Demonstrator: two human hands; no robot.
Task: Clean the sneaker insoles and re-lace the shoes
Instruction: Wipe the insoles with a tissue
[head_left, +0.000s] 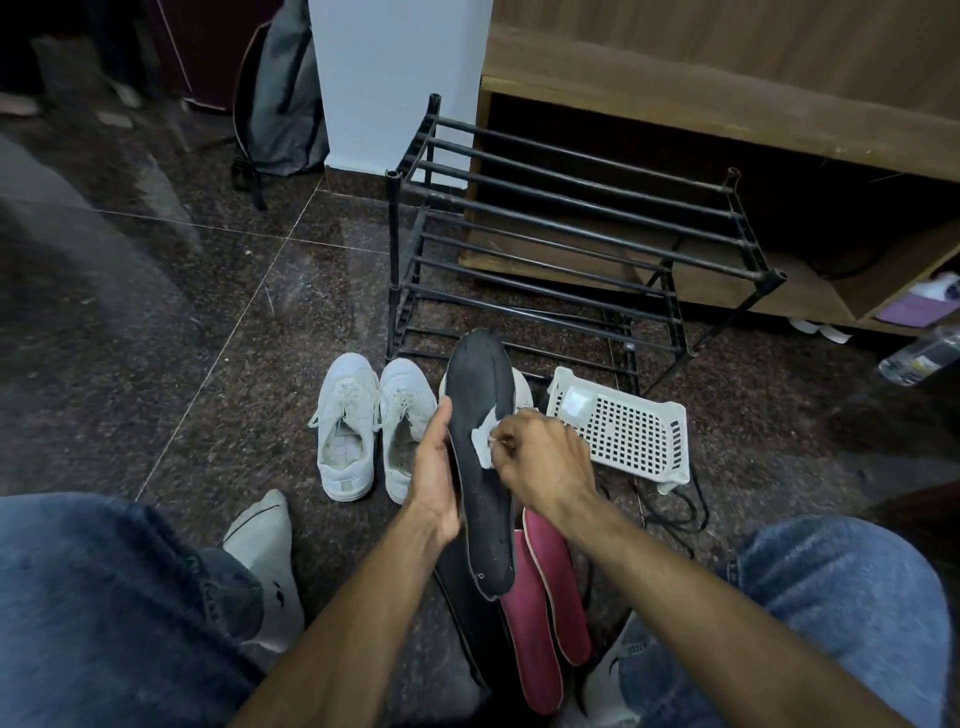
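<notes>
Left hand (434, 478) gripping black insole (480, 467) along its left edge, thumb up the side, fingers wrapped behind; insole held up tilted, toe end pointing away toward shoe rack (571, 234), heel end low between the knees. Right hand (540, 462) curled, pinching small white wipe (484, 441) against insole's top face near mid-length. Second black insole (462, 613) lying on floor under the held one. Two pink insoles (540, 613) side by side on floor just right of it, partly under the held insole's heel. Pair of white sneakers (374, 426) on dark tile left of the hands, toes away, laces in, openings facing up. Another white shoe (522, 389) mostly hidden behind insole. White perforated basket (623, 431) right of hands, touching rack's front foot area; small white packet inside, contents unclear. Black cord (685, 509) on floor below basket.
</notes>
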